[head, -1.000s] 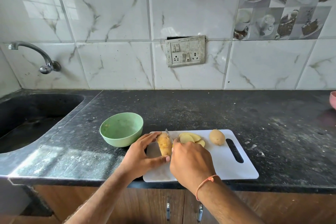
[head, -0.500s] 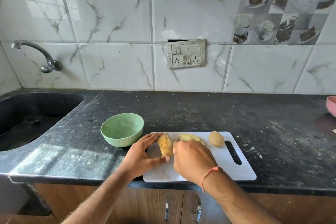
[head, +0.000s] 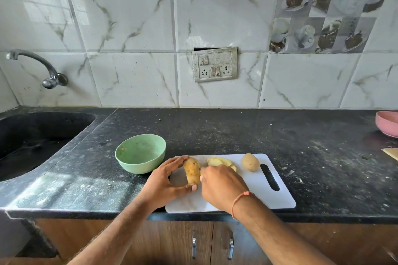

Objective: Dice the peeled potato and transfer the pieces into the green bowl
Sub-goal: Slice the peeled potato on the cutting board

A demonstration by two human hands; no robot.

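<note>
The yellow-brown potato (head: 192, 170) lies on the near-left part of the white plastic cutting board (head: 258, 191), held between the two hands. The left hand (head: 165, 183) grips it from the left, fingers curled over its far end and the thumb tip pressed against its near end. The right hand (head: 221, 187) sits just right of the potato with its fingers curled downward round something with a small yellow part showing at the knuckles; the hand hides what it is, so the tool cannot be named. An orange thread bracelet (head: 241, 200) circles the right wrist.

Just beyond the right hand, a few pale yellow potato slices (head: 219, 162) lie overlapping on the board, partly covered by the knuckles. Farther right of that hand stands a second, whole tan potato (head: 249, 162), beside the board's dark oval handle slot (head: 269, 177).

The round pale green bowl (head: 140, 153) rests on the black speckled stone counter (head: 323, 157), just left of and beyond the left hand, close to the board's far-left corner. Well to the left of it the dark sink (head: 32, 140) is sunk into the counter, under a curved metal tap (head: 38, 66). Far right of the right hand, a pink bowl (head: 387, 123) is cut off by the frame edge. A grey switch plate (head: 215, 64) is set in the marbled wall tiles.
</note>
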